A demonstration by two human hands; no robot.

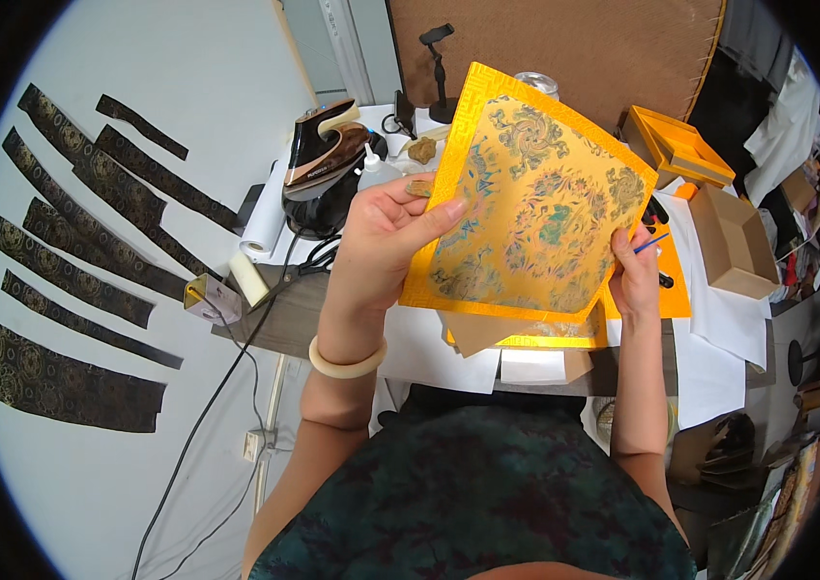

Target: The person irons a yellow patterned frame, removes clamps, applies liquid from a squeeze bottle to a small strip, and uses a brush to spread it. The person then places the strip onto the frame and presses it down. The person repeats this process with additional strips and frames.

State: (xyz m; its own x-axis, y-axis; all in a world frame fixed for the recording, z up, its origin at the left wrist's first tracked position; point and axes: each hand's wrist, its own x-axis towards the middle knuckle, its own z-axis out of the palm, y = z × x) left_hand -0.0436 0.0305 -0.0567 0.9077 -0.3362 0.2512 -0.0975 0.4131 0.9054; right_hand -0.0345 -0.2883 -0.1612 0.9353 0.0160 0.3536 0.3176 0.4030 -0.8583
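I hold up a yellow fabric-covered panel (545,217), tilted above the table; its patterned centre shows dragon-like and swirling motifs inside a golden border. My left hand (386,227) is closed on its left edge, with the thumb lying on the front face. At the lower right edge my right hand (634,275) grips the panel too, its thumb in front and the other fingers mostly behind. A thin blue stick (653,243) pokes out beside the right fingers; whether they hold it I cannot tell. Beneath the panel lies another yellow brocade piece (564,340), partly covered.
An iron (328,155), a white nozzle bottle (377,172) and a white roll (265,217) stand left. Cables hang down there. A black stand (440,77) rises behind. To the right are a yellow box (680,145) and a cardboard box (736,242). Dark patterned strips (81,261) hang far left.
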